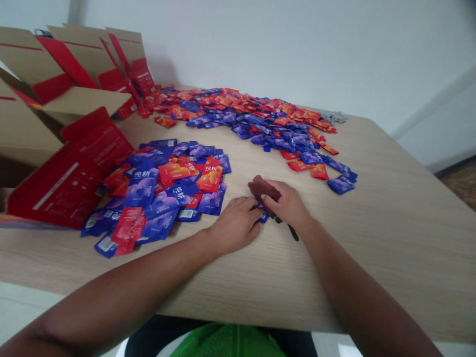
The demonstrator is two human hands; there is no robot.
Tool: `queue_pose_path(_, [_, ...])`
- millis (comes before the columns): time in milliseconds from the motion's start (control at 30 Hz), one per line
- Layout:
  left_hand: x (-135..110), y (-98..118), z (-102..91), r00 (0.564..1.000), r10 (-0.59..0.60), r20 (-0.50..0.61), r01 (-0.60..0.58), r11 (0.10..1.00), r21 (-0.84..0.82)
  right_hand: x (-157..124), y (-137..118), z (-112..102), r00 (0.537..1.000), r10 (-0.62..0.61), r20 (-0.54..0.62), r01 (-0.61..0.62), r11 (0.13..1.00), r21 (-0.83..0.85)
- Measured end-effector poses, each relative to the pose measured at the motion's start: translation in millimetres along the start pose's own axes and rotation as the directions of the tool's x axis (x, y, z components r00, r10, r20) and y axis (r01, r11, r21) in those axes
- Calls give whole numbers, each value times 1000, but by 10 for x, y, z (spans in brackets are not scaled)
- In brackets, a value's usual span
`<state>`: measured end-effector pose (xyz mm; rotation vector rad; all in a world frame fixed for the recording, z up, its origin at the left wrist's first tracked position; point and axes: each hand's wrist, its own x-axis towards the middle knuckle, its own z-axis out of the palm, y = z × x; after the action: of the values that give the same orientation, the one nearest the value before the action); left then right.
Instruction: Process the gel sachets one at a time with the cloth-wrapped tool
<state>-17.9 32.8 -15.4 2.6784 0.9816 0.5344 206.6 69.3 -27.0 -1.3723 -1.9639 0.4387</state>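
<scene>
My left hand (235, 224) rests on the wooden table (372, 238) with its fingers curled onto a blue sachet (263, 217) that lies between my two hands. My right hand (286, 203) is closed over the same sachet and over a dark brown object (260, 187) that sticks out to the left of its fingers. A thin black item (293, 232) pokes out under my right wrist; I cannot make out what it is. A pile of blue and red sachets (167, 191) lies just left of my left hand.
A long heap of blue and red sachets (260, 119) stretches across the far side of the table. Open cardboard boxes with red flaps (67, 129) crowd the left side. A small grey object (333, 117) lies at the far edge. White walls stand behind.
</scene>
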Motion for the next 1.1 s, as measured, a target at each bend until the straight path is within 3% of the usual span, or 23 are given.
queue_pose_path(333, [10, 17, -26, 1000, -4, 2, 4, 1000, -18, 5, 51, 8, 999, -28, -24, 27, 999, -42])
queue_pose_path(433, [6, 22, -30, 1000, -9, 1, 9, 1000, -9, -7, 11, 2, 995, -86, -52, 84, 996, -38])
queue_pose_path(567, [-2, 23, -30, 1000, -14, 3, 14, 1000, 2, -10, -18, -5, 988, -154, 7, 154, 988, -35])
queue_pose_path(667, [-2, 25, -37, 1000, -14, 4, 14, 1000, 1, 7, 26, 0, 996, -86, 9, 86, 996, -35])
queue_pose_path(867, [5, 37, -65, 1000, -20, 11, 20, 1000, -15, 47, 130, -16, 995, 35, -98, -44, 995, -91])
queue_pose_path(1000, [0, 38, -59, 1000, -21, 9, 22, 1000, -11, 30, 107, -19, 993, 11, -115, -25, 992, -121])
queue_pose_path(1100, [-1, 38, -51, 1000, -22, 11, 22, 1000, -6, 12, 62, -6, 998, -51, -46, 47, 995, -91])
